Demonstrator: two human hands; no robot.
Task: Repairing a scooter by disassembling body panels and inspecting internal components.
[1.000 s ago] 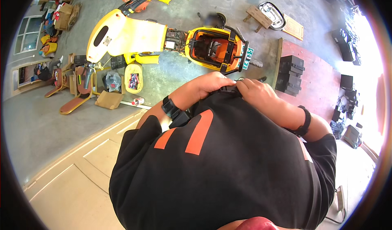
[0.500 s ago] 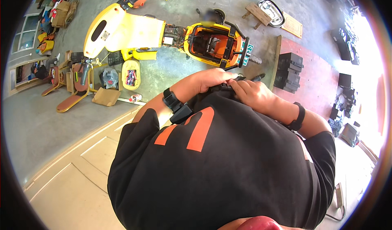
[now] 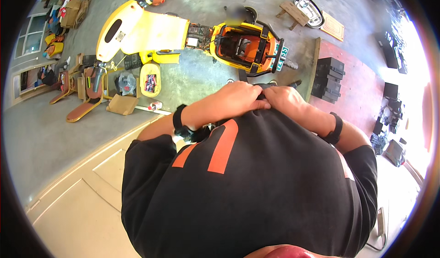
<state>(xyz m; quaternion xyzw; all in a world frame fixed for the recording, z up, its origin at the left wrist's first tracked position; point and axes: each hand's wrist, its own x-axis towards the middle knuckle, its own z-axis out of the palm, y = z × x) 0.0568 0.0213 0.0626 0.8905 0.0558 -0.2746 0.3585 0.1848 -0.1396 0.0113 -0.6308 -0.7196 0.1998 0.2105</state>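
Both hands meet in front of my waist at the lower edge of the black T-shirt (image 3: pixel 275 166) that I wear. My left hand (image 3: pixel 243 96) is closed there, its thumb lying over the gathered cloth. Right beside it, my right hand (image 3: pixel 285 97) is closed too, with its fingertips curled against the same dark fabric. Folds run from the fingers into the shirt; whether anything else is pinched between them is hidden. Beyond my hands stands a yellow scooter (image 3: pixel 165 31), its seat off and its orange-lined compartment (image 3: pixel 240 47) uncovered.
Left of the scooter are a yellow tub (image 3: pixel 150 91) with small parts, a cardboard box (image 3: pixel 122 104) and a brown-padded frame (image 3: pixel 85 111). On the right, black boxes (image 3: pixel 327 79) sit on a reddish board (image 3: pixel 353 70). A small wooden stool (image 3: pixel 293 14) stands farther off.
My left hand has shifted toward the right hand, and its wrist has turned. The fingers now close together on the shirt's edge, hiding the dark item seen between them before.
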